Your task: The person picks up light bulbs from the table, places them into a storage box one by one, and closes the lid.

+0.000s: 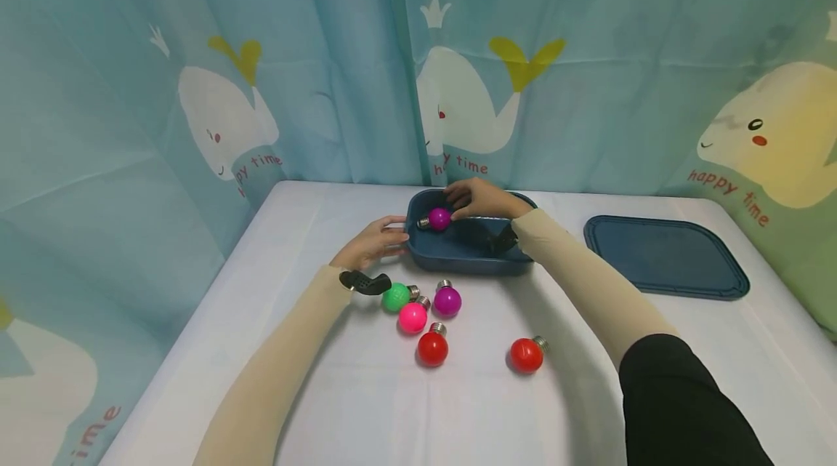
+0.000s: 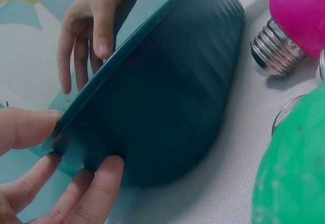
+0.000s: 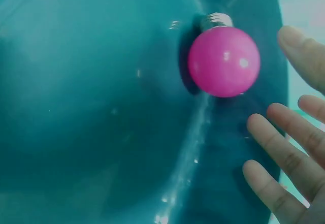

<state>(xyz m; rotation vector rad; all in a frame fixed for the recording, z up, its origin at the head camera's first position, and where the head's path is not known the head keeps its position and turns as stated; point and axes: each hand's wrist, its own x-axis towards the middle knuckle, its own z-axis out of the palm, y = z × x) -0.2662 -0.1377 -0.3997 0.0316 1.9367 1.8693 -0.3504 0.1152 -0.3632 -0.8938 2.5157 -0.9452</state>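
A purple light bulb (image 1: 439, 219) lies inside a dark blue bin (image 1: 458, 264), near its left end, metal base pointing left. My right hand (image 1: 480, 198) is over the bin beside this bulb. In the right wrist view, the fingers (image 3: 284, 158) are spread apart from the bulb (image 3: 224, 61), holding nothing. My left hand (image 1: 374, 242) is at the bin's left end. Seen from the left wrist, its fingertips (image 2: 109, 169) touch the outer wall and another digit meets the rim.
In front of the bin lie a green bulb (image 1: 395, 297), a pink bulb (image 1: 413, 318), a second purple bulb (image 1: 447, 302) and a red bulb (image 1: 432, 350). Another red bulb (image 1: 526, 355) sits farther right. A flat dark blue lid (image 1: 667, 255) rests at the table's right.
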